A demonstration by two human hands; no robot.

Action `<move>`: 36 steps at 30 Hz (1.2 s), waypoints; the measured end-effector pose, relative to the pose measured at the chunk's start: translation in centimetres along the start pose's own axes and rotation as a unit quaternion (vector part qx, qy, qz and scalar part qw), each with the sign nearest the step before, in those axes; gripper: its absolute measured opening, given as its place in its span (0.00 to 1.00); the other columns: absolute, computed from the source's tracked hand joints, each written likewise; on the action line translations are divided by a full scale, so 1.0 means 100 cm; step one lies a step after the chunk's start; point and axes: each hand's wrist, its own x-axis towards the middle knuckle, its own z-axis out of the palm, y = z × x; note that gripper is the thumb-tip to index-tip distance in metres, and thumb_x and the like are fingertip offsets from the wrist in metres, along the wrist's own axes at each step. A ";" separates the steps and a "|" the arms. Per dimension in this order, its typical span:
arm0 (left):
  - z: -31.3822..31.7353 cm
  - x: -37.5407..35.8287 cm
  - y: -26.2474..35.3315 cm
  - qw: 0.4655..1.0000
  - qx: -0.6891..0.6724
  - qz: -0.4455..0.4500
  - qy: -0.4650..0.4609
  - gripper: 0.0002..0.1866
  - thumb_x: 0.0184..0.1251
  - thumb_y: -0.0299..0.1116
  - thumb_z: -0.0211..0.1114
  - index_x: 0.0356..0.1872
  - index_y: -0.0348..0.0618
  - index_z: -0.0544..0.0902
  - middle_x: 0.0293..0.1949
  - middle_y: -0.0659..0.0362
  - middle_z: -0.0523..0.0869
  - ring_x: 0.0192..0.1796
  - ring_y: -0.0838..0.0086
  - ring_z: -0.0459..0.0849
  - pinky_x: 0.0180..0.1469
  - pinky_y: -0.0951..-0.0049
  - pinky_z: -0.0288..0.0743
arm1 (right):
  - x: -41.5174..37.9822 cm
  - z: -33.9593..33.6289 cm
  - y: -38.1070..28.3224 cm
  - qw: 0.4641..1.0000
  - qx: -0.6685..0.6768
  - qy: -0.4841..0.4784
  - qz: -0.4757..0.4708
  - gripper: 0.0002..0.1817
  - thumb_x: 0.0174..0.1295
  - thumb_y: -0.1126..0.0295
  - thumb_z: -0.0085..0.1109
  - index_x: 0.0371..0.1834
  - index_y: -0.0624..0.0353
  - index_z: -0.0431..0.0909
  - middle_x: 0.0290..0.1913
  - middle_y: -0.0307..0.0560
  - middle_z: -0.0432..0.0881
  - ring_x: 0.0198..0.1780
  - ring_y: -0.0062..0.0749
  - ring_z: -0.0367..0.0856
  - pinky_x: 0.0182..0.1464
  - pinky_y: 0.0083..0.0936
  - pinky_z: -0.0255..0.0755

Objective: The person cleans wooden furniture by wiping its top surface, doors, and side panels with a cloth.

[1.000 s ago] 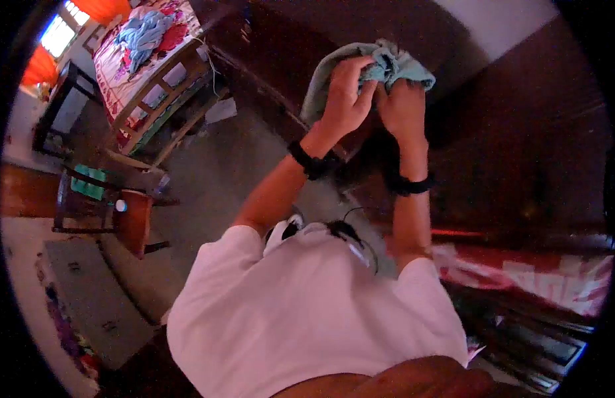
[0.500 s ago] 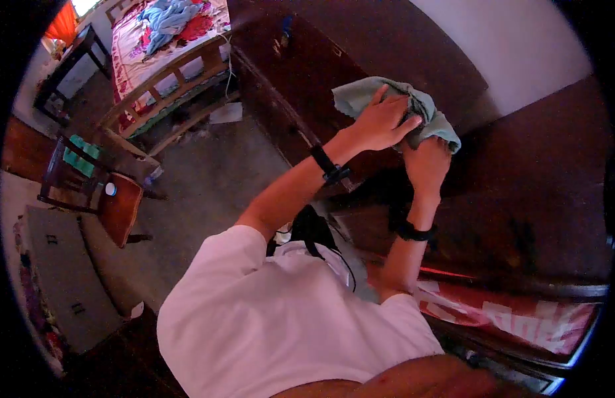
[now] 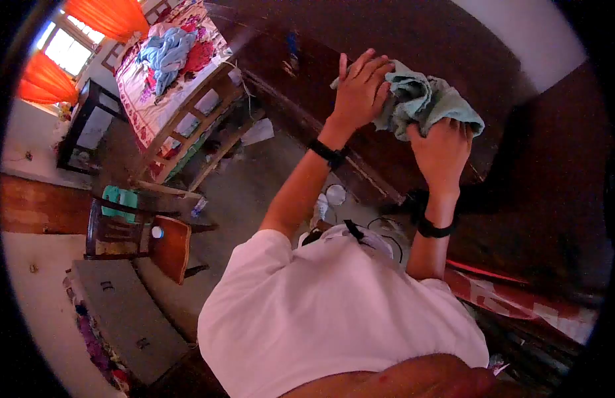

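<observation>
A crumpled grey-green cloth point(image 3: 413, 99) lies bunched on a dark brown wooden surface point(image 3: 321, 73). My left hand point(image 3: 362, 89) rests at the cloth's left side, its fingers stretched out and apart, with part of the cloth showing behind them. On the cloth's near right side, my right hand point(image 3: 441, 156) has its fingers curled into the folds; the fingertips are partly hidden by fabric. Both wrists wear black bands.
A small blue object point(image 3: 292, 45) stands on the dark surface, left of my left hand. Behind to the left is a bed point(image 3: 128, 86) with rumpled clothes. A wooden chair point(image 3: 171, 249) and a grey panel point(image 3: 128, 312) are at the left. A red printed banner point(image 3: 520, 302) hangs low right.
My left hand has lifted off the cloth's middle and spread its fingers at its left side. The right hand stays on the cloth. The view has turned, showing more of the window.
</observation>
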 end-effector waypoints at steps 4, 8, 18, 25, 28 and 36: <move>-0.012 -0.002 -0.053 0.996 0.085 0.022 0.003 0.16 0.68 0.34 0.54 0.54 0.52 0.80 0.60 0.65 0.77 0.71 0.64 0.64 0.72 0.38 0.37 | 0.016 0.022 -0.034 1.000 0.010 -0.010 -0.011 0.26 0.52 0.54 0.67 0.43 0.67 0.77 0.42 0.59 0.82 0.46 0.54 0.80 0.58 0.48 0.68; -0.043 0.016 -0.101 0.985 0.171 0.032 -0.011 0.16 0.65 0.33 0.54 0.53 0.53 0.82 0.60 0.66 0.77 0.71 0.65 0.64 0.72 0.37 0.38 | 0.049 0.037 -0.070 0.997 0.037 -0.043 -0.050 0.23 0.55 0.54 0.65 0.40 0.66 0.78 0.39 0.58 0.82 0.44 0.52 0.81 0.52 0.47 0.71; -0.058 0.037 -0.081 0.986 -0.083 0.096 -0.104 0.18 0.50 0.29 0.66 0.45 0.44 0.80 0.53 0.53 0.81 0.55 0.56 0.79 0.57 0.61 0.71 | 0.022 0.002 -0.035 0.974 0.042 -0.221 -0.005 0.30 0.57 0.52 0.64 0.55 0.64 0.75 0.52 0.59 0.80 0.53 0.58 0.77 0.61 0.46 0.65; -0.051 0.008 -0.023 0.980 -0.086 0.148 -0.100 0.16 0.53 0.35 0.68 0.46 0.54 0.82 0.41 0.56 0.79 0.47 0.62 0.78 0.49 0.62 0.70 | 0.028 -0.014 0.002 0.991 -0.010 -0.125 0.048 0.39 0.49 0.45 0.68 0.57 0.63 0.75 0.53 0.57 0.80 0.55 0.55 0.76 0.59 0.46 0.68; -0.063 -0.011 -0.040 0.972 -0.058 0.091 -0.210 0.21 0.54 0.34 0.69 0.52 0.56 0.80 0.36 0.56 0.77 0.41 0.62 0.78 0.46 0.64 0.71 | 0.033 -0.008 -0.019 0.996 -0.035 -0.071 0.029 0.40 0.47 0.46 0.69 0.59 0.62 0.73 0.55 0.56 0.79 0.57 0.55 0.76 0.60 0.48 0.66; -0.064 -0.043 -0.065 0.911 -0.171 -0.143 -0.346 0.26 0.57 0.33 0.67 0.59 0.51 0.73 0.40 0.53 0.83 0.41 0.52 0.83 0.41 0.57 0.77 | 0.061 0.033 -0.050 0.995 0.002 -0.104 -0.002 0.32 0.45 0.46 0.69 0.45 0.62 0.80 0.43 0.55 0.83 0.46 0.54 0.80 0.53 0.49 0.71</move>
